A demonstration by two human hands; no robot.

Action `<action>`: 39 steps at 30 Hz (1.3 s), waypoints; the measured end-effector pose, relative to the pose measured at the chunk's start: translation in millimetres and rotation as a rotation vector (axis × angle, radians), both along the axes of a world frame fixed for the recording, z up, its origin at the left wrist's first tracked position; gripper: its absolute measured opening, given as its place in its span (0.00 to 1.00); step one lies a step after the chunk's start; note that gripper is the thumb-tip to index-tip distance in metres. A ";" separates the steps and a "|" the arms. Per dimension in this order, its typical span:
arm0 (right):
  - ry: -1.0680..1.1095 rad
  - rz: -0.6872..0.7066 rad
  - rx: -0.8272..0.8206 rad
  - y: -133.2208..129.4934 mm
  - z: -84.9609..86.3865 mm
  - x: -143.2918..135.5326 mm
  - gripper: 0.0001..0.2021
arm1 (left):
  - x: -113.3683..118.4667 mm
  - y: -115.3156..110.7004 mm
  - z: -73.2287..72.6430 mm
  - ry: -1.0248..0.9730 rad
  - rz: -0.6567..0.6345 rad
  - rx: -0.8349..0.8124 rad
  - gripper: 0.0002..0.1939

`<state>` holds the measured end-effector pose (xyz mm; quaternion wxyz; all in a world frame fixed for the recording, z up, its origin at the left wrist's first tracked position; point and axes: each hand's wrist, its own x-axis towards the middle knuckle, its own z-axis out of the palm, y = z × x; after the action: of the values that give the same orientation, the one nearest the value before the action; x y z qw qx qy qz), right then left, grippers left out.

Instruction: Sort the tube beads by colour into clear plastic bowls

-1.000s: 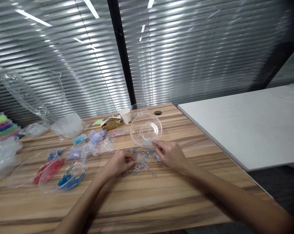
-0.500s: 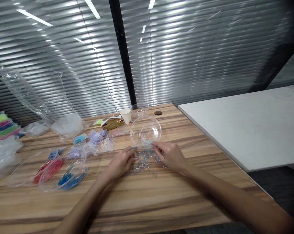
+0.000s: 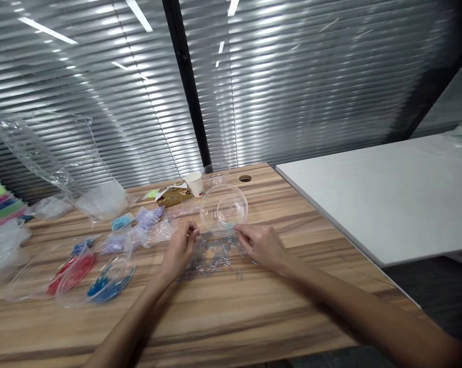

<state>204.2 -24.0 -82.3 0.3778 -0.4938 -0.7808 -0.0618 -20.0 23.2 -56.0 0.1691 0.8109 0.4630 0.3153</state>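
A clear plastic bowl (image 3: pixel 224 188) leans with its opening toward me, and pale blue bits show near its lower rim. At that near rim my right hand (image 3: pixel 262 246) has its thumb and forefinger pinched together. In front of the bowl lies a loose spread of small tube-shaped beads (image 3: pixel 217 258), silvery and bluish. My left hand (image 3: pixel 180 249) is at the left edge of the beads, fingers curled in; whether a bead is between them is hidden.
To the left stand clear bowls with red beads (image 3: pixel 75 273) and blue beads (image 3: pixel 110 286). Bags of lilac beads (image 3: pixel 148 217), a gold packet (image 3: pixel 173 195), a paper cup (image 3: pixel 194 184) and another clear bowl (image 3: pixel 217 174) are farther back. A white table (image 3: pixel 369 199) adjoins on the right.
My left hand has moved left and away from me, off the beads, which now show spread wider to the left. My right hand stays at the bowl's rim. The view has shifted slightly.
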 end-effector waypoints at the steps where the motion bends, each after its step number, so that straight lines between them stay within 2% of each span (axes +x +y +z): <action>1: -0.010 0.007 -0.022 -0.5 -0.9 -0.7 0.10 | 0.0 0.0 0.4 -0.017 0.009 0.022 0.08; 7: -0.044 0.044 -0.098 -2.0 -5.6 -4.7 0.11 | 1.1 -1.9 2.3 -0.049 0.007 0.117 0.07; 13: -0.049 0.051 -0.097 -2.2 -4.4 -4.3 0.11 | 2.0 -4.5 1.5 0.028 -0.018 0.173 0.08; 19: -0.052 0.074 -0.092 -3.3 -2.6 -5.0 0.12 | 0.8 -4.1 -3.1 0.122 -0.051 0.176 0.09; 39: -0.141 0.102 -0.106 -5.9 -2.3 -6.3 0.11 | 4.1 -4.1 -9.1 0.239 -0.146 0.233 0.08</action>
<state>198.0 -29.9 -84.5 0.2981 -0.4672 -0.8316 -0.0356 -15.9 19.1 -65.2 0.0400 0.8881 0.3801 0.2553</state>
